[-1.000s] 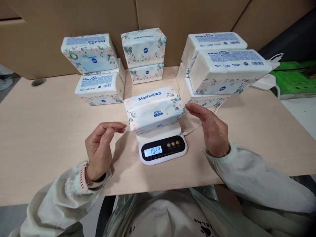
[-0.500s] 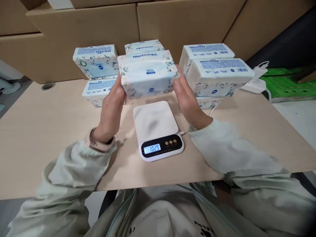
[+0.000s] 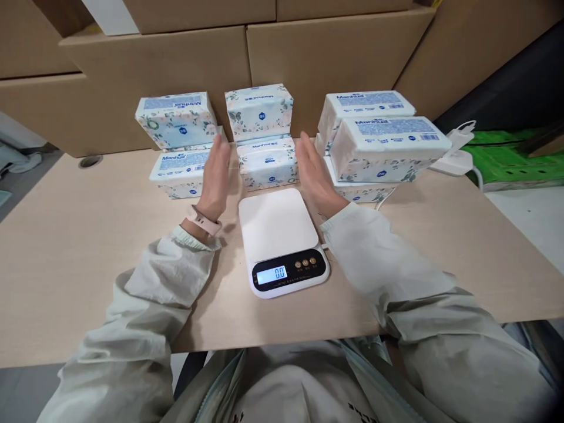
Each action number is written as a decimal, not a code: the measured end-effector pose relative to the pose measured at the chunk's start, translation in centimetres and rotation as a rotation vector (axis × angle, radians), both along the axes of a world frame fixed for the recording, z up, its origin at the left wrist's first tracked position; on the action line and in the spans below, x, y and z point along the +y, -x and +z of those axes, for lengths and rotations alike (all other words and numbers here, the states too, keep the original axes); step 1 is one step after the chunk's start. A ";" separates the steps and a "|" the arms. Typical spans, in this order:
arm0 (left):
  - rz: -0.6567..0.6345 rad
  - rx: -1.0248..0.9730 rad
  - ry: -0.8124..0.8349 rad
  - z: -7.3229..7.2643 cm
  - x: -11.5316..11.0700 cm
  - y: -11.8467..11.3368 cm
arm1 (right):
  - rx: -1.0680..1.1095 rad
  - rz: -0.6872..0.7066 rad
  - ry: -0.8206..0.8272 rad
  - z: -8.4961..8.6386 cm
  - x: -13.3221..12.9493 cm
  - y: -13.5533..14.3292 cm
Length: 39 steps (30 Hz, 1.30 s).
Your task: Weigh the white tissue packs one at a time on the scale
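A floral tissue pack (image 3: 268,164) rests on the table behind the scale, in front of another pack (image 3: 259,113) in the middle. My left hand (image 3: 215,173) is upright with fingers stretched out, a small gap from the pack's left side. On its other side my right hand (image 3: 318,174) is open too, its fingertips close to the pack's right edge. Neither hand holds anything. The white kitchen scale (image 3: 279,226) bears nothing and its lit display (image 3: 272,274) reads 0.0.
Stacked tissue packs stand at the left (image 3: 178,129) and right (image 3: 390,147) of the wooden table (image 3: 110,247). Cardboard boxes (image 3: 167,70) form a wall behind. A white charger with cables (image 3: 453,158) lies at the right, near a green package (image 3: 511,155).
The floral pack, held between both hands above the scale before, now rests on the table behind it. Both hands have let go. The scale's reading went from 102.9 to 0.0.
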<state>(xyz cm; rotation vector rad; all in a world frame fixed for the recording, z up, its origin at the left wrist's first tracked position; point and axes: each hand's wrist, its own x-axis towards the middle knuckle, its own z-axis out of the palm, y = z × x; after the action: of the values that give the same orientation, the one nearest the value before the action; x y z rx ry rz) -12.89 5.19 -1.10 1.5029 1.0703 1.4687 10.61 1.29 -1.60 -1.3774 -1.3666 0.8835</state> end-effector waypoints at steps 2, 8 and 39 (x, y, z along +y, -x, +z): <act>0.091 -0.105 0.174 2.6 1.7 -0.5 | 0.045 -0.056 -0.034 1.7 1.8 1.1; 0.047 -0.141 0.369 7.8 5.5 -4.3 | 0.163 -0.225 0.099 6.1 8.9 4.5; -0.026 0.055 -0.056 -1.6 -17.4 4.3 | 0.142 -0.010 -0.357 -3.1 -16.3 -3.4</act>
<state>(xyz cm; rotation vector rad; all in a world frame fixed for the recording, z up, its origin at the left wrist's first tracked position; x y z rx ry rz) -17.21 -12.25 -2.71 1.5982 1.0458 1.4576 14.00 -14.96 -4.71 -1.0276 -1.3315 0.6772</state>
